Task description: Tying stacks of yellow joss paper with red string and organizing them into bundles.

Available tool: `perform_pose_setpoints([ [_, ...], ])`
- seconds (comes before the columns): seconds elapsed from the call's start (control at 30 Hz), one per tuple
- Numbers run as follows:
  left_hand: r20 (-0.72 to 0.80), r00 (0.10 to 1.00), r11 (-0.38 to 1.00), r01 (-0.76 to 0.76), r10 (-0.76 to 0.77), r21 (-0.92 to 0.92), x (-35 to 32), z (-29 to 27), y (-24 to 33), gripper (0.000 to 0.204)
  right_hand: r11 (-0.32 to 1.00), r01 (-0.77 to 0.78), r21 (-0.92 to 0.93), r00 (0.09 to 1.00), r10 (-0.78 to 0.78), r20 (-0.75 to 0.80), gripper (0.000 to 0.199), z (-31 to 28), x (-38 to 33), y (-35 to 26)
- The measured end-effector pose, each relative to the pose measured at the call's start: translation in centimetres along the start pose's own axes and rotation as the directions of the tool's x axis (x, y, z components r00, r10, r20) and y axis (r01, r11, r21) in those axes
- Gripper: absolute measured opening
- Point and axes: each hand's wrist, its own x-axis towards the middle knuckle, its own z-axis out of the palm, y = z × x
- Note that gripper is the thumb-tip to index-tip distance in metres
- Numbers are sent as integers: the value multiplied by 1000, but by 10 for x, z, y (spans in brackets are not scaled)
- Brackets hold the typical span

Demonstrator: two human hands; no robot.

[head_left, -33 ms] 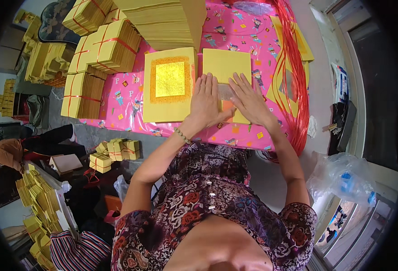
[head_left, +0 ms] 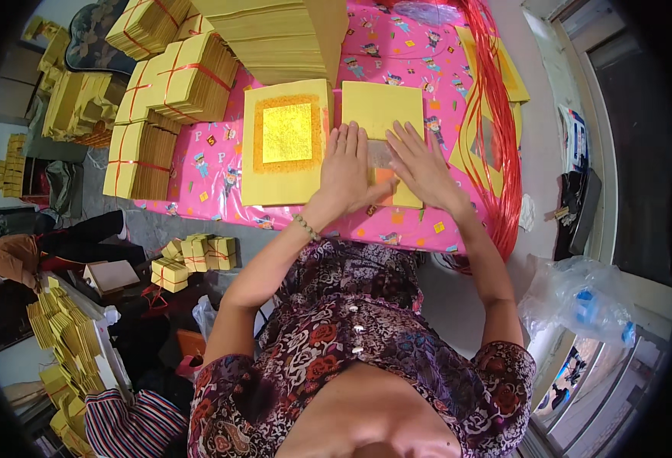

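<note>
On the pink patterned tablecloth (head_left: 221, 145) lies a sheet of yellow joss paper (head_left: 382, 107) with its far part folded over. A greyish patch and a bit of orange show between my hands. My left hand (head_left: 345, 169) lies flat along the paper's left edge, fingers stretched out together, thumb pointing right. Across from it, my right hand (head_left: 425, 169) presses flat near the right edge, fingers extended and slightly parted. Just left of my left hand sits a stack of joss paper (head_left: 288, 133), its top sheet bearing a gold foil square inside an orange border.
Bundles of yellow paper tied with red string (head_left: 141, 160) stand at the table's left, beside a tall paper stack (head_left: 275, 42). Long red strings (head_left: 496, 145) hang over the right edge. A person (head_left: 19, 259) is at the far left; a clear plastic bag (head_left: 580, 301) lies right.
</note>
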Motion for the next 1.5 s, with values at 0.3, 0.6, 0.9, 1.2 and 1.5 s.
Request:
perform_pose_setpoints([
  [0.3, -86, 996, 995, -26, 34, 94, 38, -17, -24, 36, 977, 178, -115, 945, -202, -258, 31, -15, 36, 34],
  [0.6, -218, 958, 973, -147, 185, 177, 61, -10, -34, 27, 977, 200, -67, 891, -210, -403, 26, -19, 39, 42],
  [0.9, -382, 876, 953, -242, 296, 185, 61, -30, -11, 29, 64, -354, 933, 764, 594, 250, 49, -51, 30, 36],
  [1.2, -406, 887, 927, -321, 222, -192, 1, -33, 19, 30, -15, -63, 998, 789, 611, 60, 48, -47, -61, 90],
  [1.5, -208, 963, 907, -236, 171, -349, -40, -20, 7, 31, 563, -442, 698, 661, 731, -171, 46, -13, -112, 104],
])
